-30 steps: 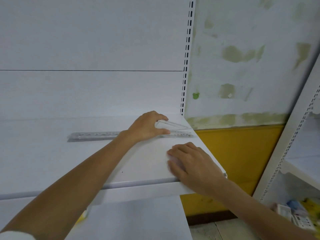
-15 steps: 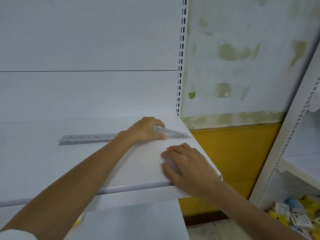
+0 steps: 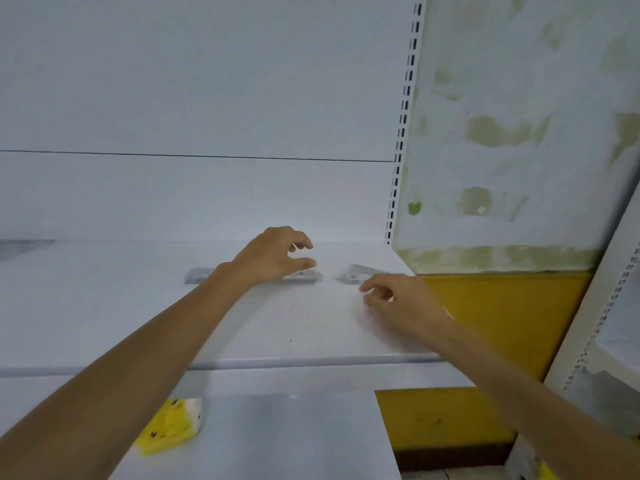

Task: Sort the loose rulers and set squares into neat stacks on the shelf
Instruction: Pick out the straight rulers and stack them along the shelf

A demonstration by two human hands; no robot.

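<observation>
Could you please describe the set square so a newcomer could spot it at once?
Follow the white shelf to its right end, by the yellow wall. The set square lies flat there, just beyond the right hand. Unlike the long ruler to its left, it is a clear triangle.

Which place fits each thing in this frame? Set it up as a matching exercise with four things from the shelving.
Things
1. ruler
2. set square
3. yellow packet
4. green sticker

Places
A. on the wall
B. on the lower shelf
C. flat on the upper shelf, partly hidden by the left hand
D. flat near the upper shelf's right end, just beyond the right hand

Pairs: 1-C, 2-D, 3-B, 4-A
</observation>
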